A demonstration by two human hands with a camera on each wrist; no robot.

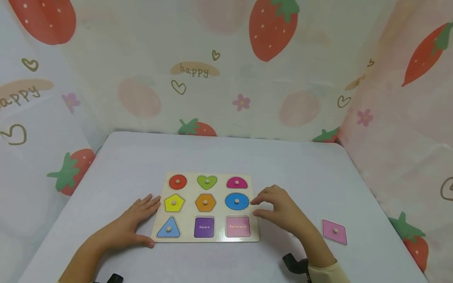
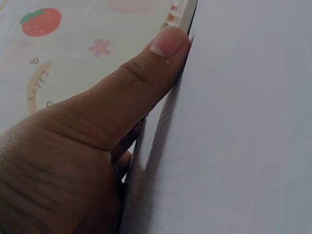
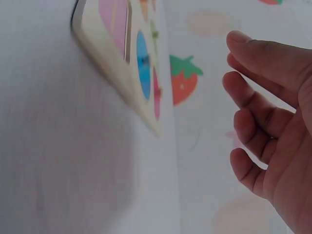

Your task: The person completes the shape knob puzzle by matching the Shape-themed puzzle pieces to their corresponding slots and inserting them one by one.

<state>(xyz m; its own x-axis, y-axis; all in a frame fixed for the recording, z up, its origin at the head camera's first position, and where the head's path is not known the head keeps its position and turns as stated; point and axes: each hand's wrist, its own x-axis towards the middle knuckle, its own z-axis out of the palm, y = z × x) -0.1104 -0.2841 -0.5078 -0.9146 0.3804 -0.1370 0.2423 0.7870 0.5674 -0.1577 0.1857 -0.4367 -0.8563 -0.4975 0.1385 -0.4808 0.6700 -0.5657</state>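
A wooden shape puzzle board (image 1: 187, 236) lies flat on the table, with knobbed pieces such as the blue oval (image 1: 231, 201) and the light blue triangle (image 1: 165, 232) in their recesses. The purple "Square" recess (image 1: 204, 232) and the pink "Rectangular" recess (image 1: 238, 232) show their printed words and hold no piece. My left hand (image 1: 129, 226) rests at the board's left edge, its thumb at the lower corner. Just off the board's right edge, my right hand (image 1: 283, 210) hovers with thumb and fingers apart and loosely bent, holding nothing.
A pink knobbed rectangle piece (image 1: 334, 232) lies on the white tabletop (image 1: 212, 153), right of my right forearm. A small pale bit (image 1: 294, 236) peeks out beside that forearm, mostly hidden. Strawberry-printed curtains (image 1: 219, 102) enclose the back and sides.
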